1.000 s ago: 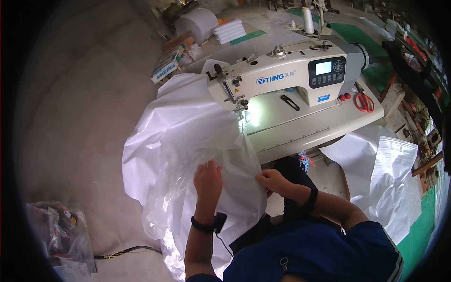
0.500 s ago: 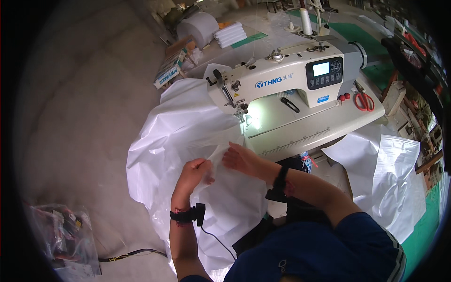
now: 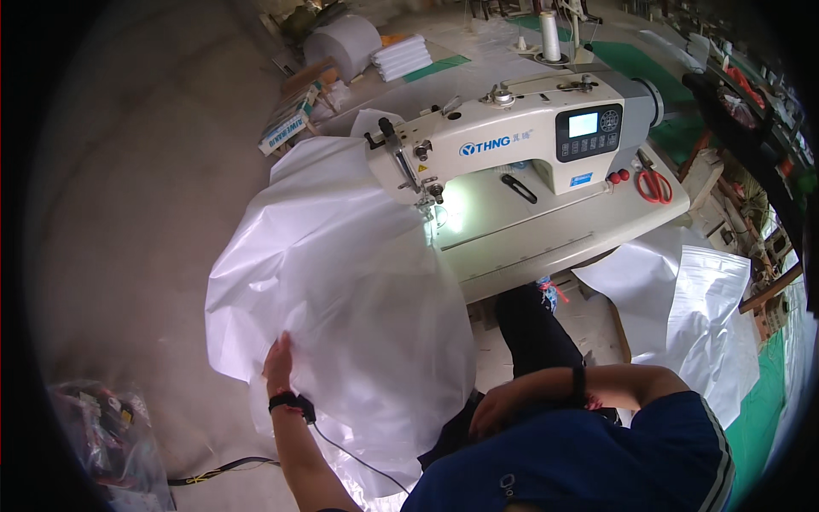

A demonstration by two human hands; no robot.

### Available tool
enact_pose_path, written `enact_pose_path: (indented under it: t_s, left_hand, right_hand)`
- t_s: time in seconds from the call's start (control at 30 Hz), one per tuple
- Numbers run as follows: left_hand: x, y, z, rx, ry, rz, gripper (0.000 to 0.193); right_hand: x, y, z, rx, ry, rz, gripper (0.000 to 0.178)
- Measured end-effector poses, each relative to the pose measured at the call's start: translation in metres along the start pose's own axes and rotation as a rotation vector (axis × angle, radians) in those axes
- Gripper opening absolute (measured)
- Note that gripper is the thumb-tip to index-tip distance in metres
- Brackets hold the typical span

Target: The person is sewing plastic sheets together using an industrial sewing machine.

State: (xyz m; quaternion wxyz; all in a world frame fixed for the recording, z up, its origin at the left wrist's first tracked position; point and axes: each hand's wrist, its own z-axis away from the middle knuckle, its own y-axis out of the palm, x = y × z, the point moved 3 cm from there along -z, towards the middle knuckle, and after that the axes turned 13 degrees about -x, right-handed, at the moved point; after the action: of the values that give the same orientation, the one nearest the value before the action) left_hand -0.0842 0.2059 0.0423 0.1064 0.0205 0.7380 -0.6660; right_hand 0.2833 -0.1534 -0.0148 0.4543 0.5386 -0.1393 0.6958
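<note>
Sheeting (image 3: 358, 264) meets blue-lettered machine (image 3: 512, 119); cannot tell if left grip (image 3: 277, 360), right grip (image 3: 495, 411) pinch.

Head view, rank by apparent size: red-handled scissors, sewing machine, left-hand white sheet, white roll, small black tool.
1. White sheet
2. Sewing machine
3. White roll
4. Red-handled scissors
5. Small black tool

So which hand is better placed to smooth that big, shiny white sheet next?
Probably the left hand: it is at the left part of the big, shiny white sheet, seemingly touching it. The right hand is lower in view, close to the dark blue shirt.
</note>
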Motion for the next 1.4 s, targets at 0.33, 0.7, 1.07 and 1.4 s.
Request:
enact_pose_path:
  t_s: [0.33,0.7,1.07,1.4]
  left_hand:
    - [-0.191,-0.043,0.128,-0.223,0.663,0.421,0.024]
    - [-0.287,-0.004,0.238,0.128,0.652,0.558,0.025]
    - [-0.299,-0.028,0.193,0.315,0.679,0.769,0.02]
    - [-0.336,0.046,0.157,0.774,0.004,1.193,0.016]
  right_hand:
    - [0.046,-0.096,-0.029,-1.135,-0.259,-0.236,0.044]
    - [0.07,-0.078,-0.008,-1.384,-0.362,0.223,0.021]
    - [0.081,-0.082,-0.023,-1.273,-0.12,0.812,0.053]
    - [0.094,-0.062,-0.02,-1.126,-0.116,1.435,0.033]
